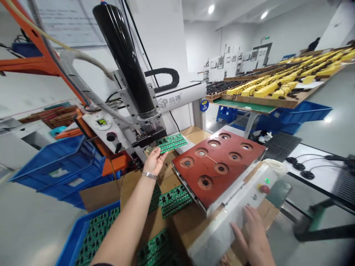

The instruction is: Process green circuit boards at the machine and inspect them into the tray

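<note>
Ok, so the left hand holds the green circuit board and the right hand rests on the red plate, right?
No: the right hand is on the white control housing in front of the red plate, not on the plate, as the head view shows. The left hand does hold the green circuit board.

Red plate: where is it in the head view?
It sits right of centre in the head view: the red plate lies just right of the left hand, with the grey button panel along its near edge.

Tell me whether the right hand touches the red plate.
Apart: the head view shows the right hand below the red plate, white machine panel between them.
</note>
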